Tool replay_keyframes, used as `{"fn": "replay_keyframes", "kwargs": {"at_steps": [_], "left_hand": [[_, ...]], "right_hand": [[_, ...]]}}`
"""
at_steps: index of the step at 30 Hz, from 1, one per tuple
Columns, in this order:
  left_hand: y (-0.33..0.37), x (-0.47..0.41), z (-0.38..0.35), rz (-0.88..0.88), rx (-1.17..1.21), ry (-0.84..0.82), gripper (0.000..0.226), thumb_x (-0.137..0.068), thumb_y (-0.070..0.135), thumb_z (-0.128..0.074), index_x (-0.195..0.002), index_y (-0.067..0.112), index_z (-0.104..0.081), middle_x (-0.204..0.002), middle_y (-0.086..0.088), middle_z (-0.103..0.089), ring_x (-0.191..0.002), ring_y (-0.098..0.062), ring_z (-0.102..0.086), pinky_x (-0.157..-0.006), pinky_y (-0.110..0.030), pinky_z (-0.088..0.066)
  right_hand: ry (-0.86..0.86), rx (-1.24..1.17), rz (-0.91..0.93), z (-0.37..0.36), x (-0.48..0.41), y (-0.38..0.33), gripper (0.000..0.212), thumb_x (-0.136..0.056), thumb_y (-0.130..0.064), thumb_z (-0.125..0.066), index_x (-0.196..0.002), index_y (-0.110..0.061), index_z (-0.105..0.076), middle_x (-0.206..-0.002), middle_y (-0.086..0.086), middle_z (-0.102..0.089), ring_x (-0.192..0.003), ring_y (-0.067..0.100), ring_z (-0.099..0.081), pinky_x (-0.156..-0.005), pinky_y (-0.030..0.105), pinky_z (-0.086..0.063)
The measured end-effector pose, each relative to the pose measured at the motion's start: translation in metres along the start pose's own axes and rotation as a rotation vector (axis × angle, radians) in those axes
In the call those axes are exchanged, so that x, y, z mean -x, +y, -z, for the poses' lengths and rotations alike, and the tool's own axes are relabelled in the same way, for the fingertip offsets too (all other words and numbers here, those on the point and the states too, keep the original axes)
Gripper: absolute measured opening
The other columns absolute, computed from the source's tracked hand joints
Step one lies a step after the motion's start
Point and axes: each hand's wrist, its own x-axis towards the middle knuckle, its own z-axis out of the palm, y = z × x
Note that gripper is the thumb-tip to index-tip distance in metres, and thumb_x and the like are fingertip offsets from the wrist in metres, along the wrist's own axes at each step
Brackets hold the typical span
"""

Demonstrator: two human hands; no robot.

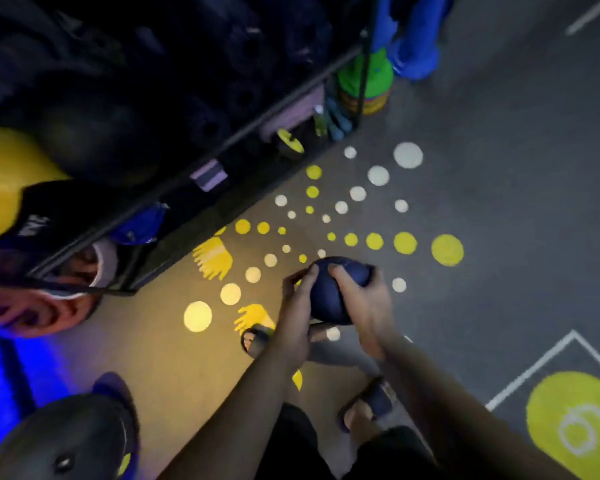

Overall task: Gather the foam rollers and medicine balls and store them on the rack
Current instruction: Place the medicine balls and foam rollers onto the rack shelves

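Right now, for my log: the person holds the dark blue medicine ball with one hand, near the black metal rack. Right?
No: head view shows left hand and right hand both holding the dark blue medicine ball near the black metal rack.

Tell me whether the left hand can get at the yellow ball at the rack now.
Probably not: the left hand and right hand both grip the dark blue medicine ball, and the yellow ball sits well away.

Navy ball (329,296), yellow-and-white dotted grey floor (499,188)
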Motion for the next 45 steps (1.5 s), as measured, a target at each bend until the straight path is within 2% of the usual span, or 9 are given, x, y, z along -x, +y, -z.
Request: {"fn": "replay_keyframes", "kwargs": {"at_steps": [7,16,22,25,28,36,40,42,45], "left_hand": [[0.18,0.05,0.133,-0.375,0.332,0.178,0.039,-0.092,0.045,-0.068,-0.124,0.026,-0.055,-0.116,0.006,-0.07,-0.1,-0.015,-0.07,-0.071,-0.044,-0.062],[0.348,0.077,0.298,-0.626,0.483,0.323,0.043,-0.085,0.047,-0.076,-0.12,0.032,-0.055,-0.112,0.002,-0.07,-0.096,-0.023,-0.073,-0.078,-0.051,-0.063],[0.45,0.065,0.327,-0.893,0.437,0.376,0.056,-0.077,0.043,-0.086,-0.12,0.027,-0.055,-0.118,-0.003,-0.072,-0.099,-0.02,-0.074,-0.09,-0.047,-0.061],[0.501,0.044,0.323,-1.02,0.284,0.466,0.056,-0.068,0.056,-0.082,-0.113,0.037,-0.056,-0.118,0.004,-0.069,-0.109,-0.015,-0.068,-0.098,-0.046,-0.056],[0.55,0.021,0.306,-1.083,0.204,0.521,0.063,-0.063,0.065,-0.075,-0.116,0.04,-0.053,-0.125,0.001,-0.062,-0.114,-0.015,-0.063,-0.104,-0.044,-0.051],[0.651,-0.033,0.257,-1.095,0.033,0.399,0.09,-0.069,0.077,-0.057,-0.143,0.03,-0.037,-0.145,-0.001,-0.048,-0.13,-0.015,-0.054,-0.114,-0.035,-0.042],[0.668,-0.061,0.259,-1.02,0.031,0.402,0.045,-0.098,0.052,-0.057,-0.132,0.029,-0.038,-0.138,0.0,-0.055,-0.124,-0.014,-0.056,-0.093,-0.007,-0.044],[0.666,-0.069,0.262,-1.029,-0.046,0.468,0.044,-0.098,0.043,-0.061,-0.131,0.025,-0.039,-0.127,0.001,-0.058,-0.112,-0.01,-0.058,-0.077,0.003,-0.039],[0.666,-0.075,0.269,-1.134,-0.204,0.575,0.05,-0.096,0.041,-0.066,-0.133,0.015,-0.044,-0.12,0.002,-0.057,-0.109,-0.009,-0.058,-0.081,0.005,-0.034]], "right_hand": [[-0.289,0.178,0.408,-0.165,0.095,-0.157,0.081,-0.058,-0.082,-0.068,-0.121,-0.032,-0.058,-0.118,0.001,-0.066,-0.108,0.023,-0.066,-0.098,0.045,-0.054],[-0.606,0.187,0.635,-0.347,0.197,-0.293,0.076,-0.06,-0.078,-0.069,-0.117,-0.027,-0.064,-0.109,-0.003,-0.074,-0.098,0.015,-0.071,-0.092,0.041,-0.059],[-0.748,0.21,0.751,-0.403,0.201,-0.387,0.055,-0.088,-0.064,-0.063,-0.129,-0.029,-0.054,-0.121,-0.004,-0.069,-0.108,0.012,-0.065,-0.098,0.029,-0.051],[-0.761,0.179,0.741,-0.423,0.187,-0.431,0.067,-0.092,-0.067,-0.054,-0.142,-0.024,-0.046,-0.13,0.0,-0.064,-0.116,0.016,-0.064,-0.107,0.036,-0.049],[-0.722,0.133,0.766,-0.438,0.165,-0.48,0.058,-0.097,-0.064,-0.048,-0.136,-0.021,-0.049,-0.126,0.003,-0.064,-0.111,0.016,-0.064,-0.098,0.03,-0.05],[-0.599,0.023,0.859,-0.465,0.098,-0.597,0.061,-0.082,-0.075,-0.053,-0.117,-0.026,-0.059,-0.121,0.004,-0.067,-0.109,0.017,-0.067,-0.101,0.043,-0.054],[-0.511,0.122,0.864,-0.483,0.081,-0.602,0.059,-0.092,-0.066,-0.051,-0.134,-0.025,-0.052,-0.14,0.009,-0.049,-0.124,0.027,-0.055,-0.113,0.044,-0.04],[-0.49,0.162,0.864,-0.489,0.074,-0.598,0.058,-0.096,-0.061,-0.05,-0.141,-0.025,-0.048,-0.145,0.01,-0.043,-0.129,0.031,-0.05,-0.115,0.042,-0.036],[-0.463,0.213,0.93,-0.494,0.074,-0.598,0.058,-0.098,-0.059,-0.048,-0.146,-0.027,-0.044,-0.144,0.012,-0.042,-0.133,0.034,-0.047,-0.118,0.043,-0.032]]}}
